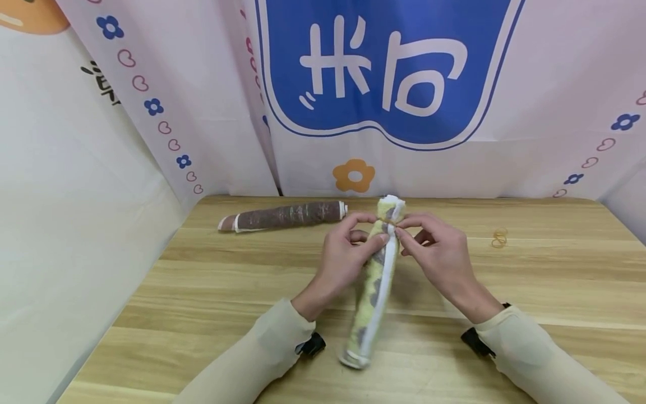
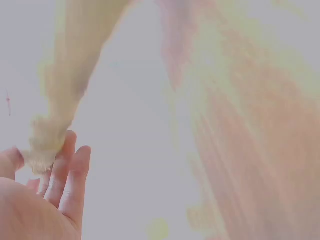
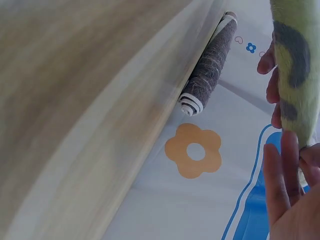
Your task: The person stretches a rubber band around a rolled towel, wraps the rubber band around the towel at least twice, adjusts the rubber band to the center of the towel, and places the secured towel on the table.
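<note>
A rolled towel (image 1: 375,286), yellow with grey patches and a white edge strip, is tilted in front of me between both hands. Close to its far end a thin tan rubber band (image 1: 387,222) circles it and cinches it slightly. My left hand (image 1: 345,249) grips the roll from the left, thumb on the white strip, index fingertip at the band. From the right, my right hand (image 1: 441,252) pinches the roll at the band with thumb and index finger. In the right wrist view the towel (image 3: 298,65) stands along the right edge, fingers around its end. The left wrist view is washed out.
A second rolled towel (image 1: 287,216), dark brown with white ends, lies at the back left of the wooden table (image 1: 212,303). Several loose rubber bands (image 1: 499,238) lie to the right. A printed curtain (image 1: 313,163) hangs behind the table's far edge.
</note>
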The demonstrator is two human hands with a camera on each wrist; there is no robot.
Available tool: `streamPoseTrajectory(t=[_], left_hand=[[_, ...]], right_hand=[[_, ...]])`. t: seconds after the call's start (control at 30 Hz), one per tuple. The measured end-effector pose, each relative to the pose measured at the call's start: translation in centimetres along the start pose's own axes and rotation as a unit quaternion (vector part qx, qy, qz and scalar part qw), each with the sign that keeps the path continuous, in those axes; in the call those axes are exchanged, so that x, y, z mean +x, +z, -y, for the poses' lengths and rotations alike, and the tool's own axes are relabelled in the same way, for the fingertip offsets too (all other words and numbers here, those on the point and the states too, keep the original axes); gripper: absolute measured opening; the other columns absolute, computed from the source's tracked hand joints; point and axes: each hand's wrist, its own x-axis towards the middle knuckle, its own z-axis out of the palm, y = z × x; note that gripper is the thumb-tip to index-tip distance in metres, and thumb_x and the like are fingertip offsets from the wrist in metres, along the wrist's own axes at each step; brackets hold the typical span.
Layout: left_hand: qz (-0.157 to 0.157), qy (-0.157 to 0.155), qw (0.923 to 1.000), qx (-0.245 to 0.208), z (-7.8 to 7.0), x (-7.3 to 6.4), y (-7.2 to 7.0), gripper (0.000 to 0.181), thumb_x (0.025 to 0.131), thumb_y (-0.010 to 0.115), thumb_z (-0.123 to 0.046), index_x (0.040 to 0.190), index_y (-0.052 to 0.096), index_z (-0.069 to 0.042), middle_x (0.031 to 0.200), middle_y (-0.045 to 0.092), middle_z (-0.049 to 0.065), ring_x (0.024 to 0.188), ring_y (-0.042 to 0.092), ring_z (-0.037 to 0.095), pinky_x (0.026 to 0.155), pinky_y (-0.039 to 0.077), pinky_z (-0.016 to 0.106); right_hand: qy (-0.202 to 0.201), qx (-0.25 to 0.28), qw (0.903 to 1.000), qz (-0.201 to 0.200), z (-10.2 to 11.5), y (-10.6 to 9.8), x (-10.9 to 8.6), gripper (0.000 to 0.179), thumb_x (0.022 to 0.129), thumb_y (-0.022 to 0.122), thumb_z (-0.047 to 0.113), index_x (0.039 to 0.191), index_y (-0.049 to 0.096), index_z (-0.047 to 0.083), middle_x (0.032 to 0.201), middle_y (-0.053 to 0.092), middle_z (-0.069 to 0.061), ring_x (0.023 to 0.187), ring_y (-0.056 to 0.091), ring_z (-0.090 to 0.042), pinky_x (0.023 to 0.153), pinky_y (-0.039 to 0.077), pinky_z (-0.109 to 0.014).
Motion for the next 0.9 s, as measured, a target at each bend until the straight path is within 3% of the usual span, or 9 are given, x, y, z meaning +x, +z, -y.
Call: streamPoseTrajectory(t=[0.43,0.73,0.9], left_hand=[[0.01,-0.024,0.9996,-0.013,0.28,0.02,-0.06,0.033,0.098,0.08,-0.022,0.127,0.068,-0.015,0.086,0.079,0.005,0.066,0.072,0.019,0.068,0.062,0.06],[0.021,-0.034,0.9991,-0.013,0.25,0.11,-0.23,0.034,0.097,0.081,-0.024,0.128,0.067,-0.016,0.088,0.08,0.005,0.075,0.074,0.019,0.069,0.062,0.06],[0.023,-0.033,0.9991,-0.013,0.32,0.1,-0.32,0.032,0.098,0.08,-0.022,0.126,0.068,-0.015,0.085,0.079,0.006,0.071,0.072,0.018,0.065,0.063,0.052]], right_hand=[[0.006,-0.017,0.9998,0.009,-0.06,-0.11,-0.05,0.018,0.091,0.08,-0.008,0.105,0.078,0.003,0.108,0.075,-0.008,0.056,0.068,-0.016,0.052,0.052,-0.017],[0.001,-0.03,0.9995,0.01,-0.12,-0.24,0.01,0.022,0.09,0.081,-0.007,0.108,0.075,0.004,0.098,0.073,-0.005,0.049,0.062,-0.016,0.046,0.046,-0.017],[-0.019,-0.057,0.9981,0.013,-0.28,-0.27,0.17,0.029,0.088,0.082,-0.009,0.111,0.076,0.006,0.105,0.07,-0.006,0.054,0.057,-0.009,0.049,0.046,-0.017]])
